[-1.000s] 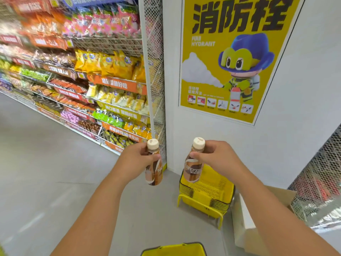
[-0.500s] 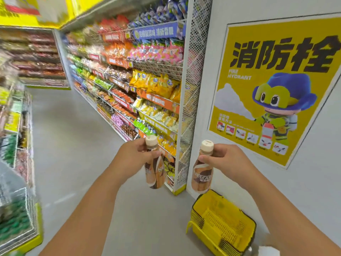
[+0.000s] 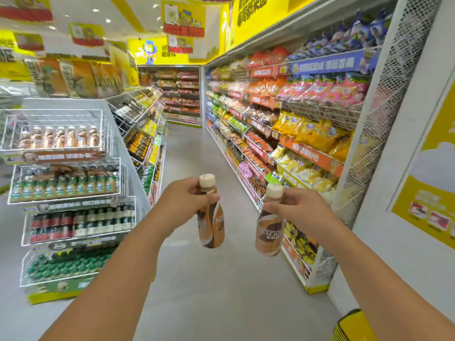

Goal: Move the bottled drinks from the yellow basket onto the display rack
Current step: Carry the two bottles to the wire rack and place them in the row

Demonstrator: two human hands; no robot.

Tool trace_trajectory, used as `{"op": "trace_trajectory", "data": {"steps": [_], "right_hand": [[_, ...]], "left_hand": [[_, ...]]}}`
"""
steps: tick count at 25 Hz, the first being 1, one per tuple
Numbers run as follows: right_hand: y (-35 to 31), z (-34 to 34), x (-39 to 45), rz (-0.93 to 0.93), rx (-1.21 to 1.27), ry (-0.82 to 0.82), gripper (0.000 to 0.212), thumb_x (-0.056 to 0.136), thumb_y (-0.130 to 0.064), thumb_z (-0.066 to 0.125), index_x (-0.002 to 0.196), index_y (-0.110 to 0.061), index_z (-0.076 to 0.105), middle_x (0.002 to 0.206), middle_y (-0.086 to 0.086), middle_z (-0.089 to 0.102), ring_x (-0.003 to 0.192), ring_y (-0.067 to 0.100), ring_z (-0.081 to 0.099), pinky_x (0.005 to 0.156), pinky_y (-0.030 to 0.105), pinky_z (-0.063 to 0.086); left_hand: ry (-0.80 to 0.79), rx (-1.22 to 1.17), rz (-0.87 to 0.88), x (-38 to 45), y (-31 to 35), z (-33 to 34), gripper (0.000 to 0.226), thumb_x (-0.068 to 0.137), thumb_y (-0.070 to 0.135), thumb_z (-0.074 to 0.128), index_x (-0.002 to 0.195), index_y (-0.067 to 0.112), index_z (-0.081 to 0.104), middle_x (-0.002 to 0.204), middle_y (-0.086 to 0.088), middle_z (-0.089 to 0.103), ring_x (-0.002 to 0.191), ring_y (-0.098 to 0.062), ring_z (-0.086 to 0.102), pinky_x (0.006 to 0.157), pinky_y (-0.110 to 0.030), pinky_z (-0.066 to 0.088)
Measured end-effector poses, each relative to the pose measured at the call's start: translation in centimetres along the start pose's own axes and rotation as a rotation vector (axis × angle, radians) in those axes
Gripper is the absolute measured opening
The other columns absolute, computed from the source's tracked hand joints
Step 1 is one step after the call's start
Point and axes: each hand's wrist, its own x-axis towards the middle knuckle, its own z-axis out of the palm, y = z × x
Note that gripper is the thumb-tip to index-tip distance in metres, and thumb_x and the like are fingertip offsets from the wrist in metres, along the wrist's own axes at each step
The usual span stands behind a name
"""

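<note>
Both hands up at the middle of the view, a bottle in each. The left hand (image 3: pixel 183 201) has fingers and thumb curled round the neck of the left bottle (image 3: pixel 211 219): long axis close to upright, cap at 12 o'clock, base swinging a touch toward 5 o'clock. The right hand (image 3: pixel 299 210) pinches the right bottle (image 3: pixel 268 228) just under its cap, and that one hangs nearly plumb too, cap up, base tipped slightly toward 7 o'clock, brown label facing the camera. The two bottles are near each other, side by side, not touching, both in the air over the grey floor (image 3: pixel 216 291). Out at 9 o'clock stands the wire rack (image 3: pixel 73 193), tiers of bottled drinks on it, well apart from the hands. Snack shelves (image 3: pixel 295 134) run along from 1 to 3 o'clock. Down at 5 o'clock, a corner of the yellow basket (image 3: pixel 354 327) peeks in at the frame's edge.
</note>
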Motion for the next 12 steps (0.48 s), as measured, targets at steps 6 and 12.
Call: {"op": "trace_trajectory", "data": {"steps": [6, 12], "right_hand": [[-6.6, 13.9, 6.2, -0.061, -0.016, -0.076, 0.012, 0.081, -0.033, 0.085, 0.093, -0.031, 0.083, 0.091, -0.011, 0.081, 0.094, 0.011, 0.076, 0.096, 0.042, 0.058], [-14.2, 27.9, 12.4, -0.12, 0.027, -0.169, 0.007, 0.084, -0.029, 0.084, 0.09, -0.031, 0.082, 0.086, -0.015, 0.08, 0.087, 0.004, 0.074, 0.073, 0.023, 0.051]], "left_hand": [[0.113, 0.048, -0.019, 0.4, -4.3, -15.3, 0.027, 0.08, 0.033, 0.085, 0.105, 0.03, 0.076, 0.094, 0.013, 0.079, 0.086, -0.009, 0.076, 0.089, -0.043, 0.061], [0.192, 0.09, -0.053, 1.7, -8.8, -31.4, 0.019, 0.083, 0.027, 0.084, 0.099, 0.032, 0.075, 0.091, 0.013, 0.08, 0.084, -0.01, 0.077, 0.091, -0.044, 0.06]]}}
